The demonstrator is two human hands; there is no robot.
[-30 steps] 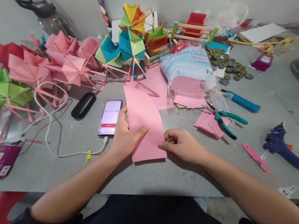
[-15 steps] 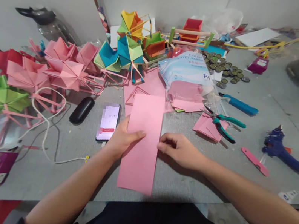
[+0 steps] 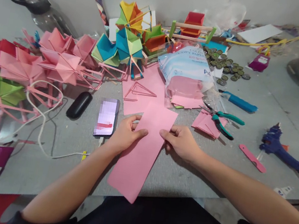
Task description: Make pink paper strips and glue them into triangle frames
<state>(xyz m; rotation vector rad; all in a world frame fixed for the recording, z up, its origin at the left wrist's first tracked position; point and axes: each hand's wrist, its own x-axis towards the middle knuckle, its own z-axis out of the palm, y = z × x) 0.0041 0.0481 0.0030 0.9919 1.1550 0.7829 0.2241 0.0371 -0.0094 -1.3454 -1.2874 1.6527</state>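
Note:
A long pink paper strip (image 3: 142,156) lies slanted before me, its top end leaning right and its bottom end near the table's front edge. My left hand (image 3: 127,133) grips its left side, thumb on top and fingers underneath. On the opposite edge, my right hand (image 3: 180,142) pinches the paper between thumb and fingers. Whether the strip is one layer or folded, I cannot tell. Just beyond its top end is a larger pink sheet (image 3: 139,104) with thin folded pink strips on it. A phone (image 3: 107,117) with a lit screen rests left of my left hand.
Folded pink paper models (image 3: 67,67) crowd the left, near a black case (image 3: 79,105) and a white cable (image 3: 42,128). A copy paper bag (image 3: 187,66) stands behind. To the right are green-handled pliers (image 3: 222,124), a pink cutter (image 3: 252,158) and a blue glue gun (image 3: 283,148).
The paper strip has turned from upright to slanted, its top swinging right and its bottom left. My right hand has closed on its right edge; the left keeps its hold.

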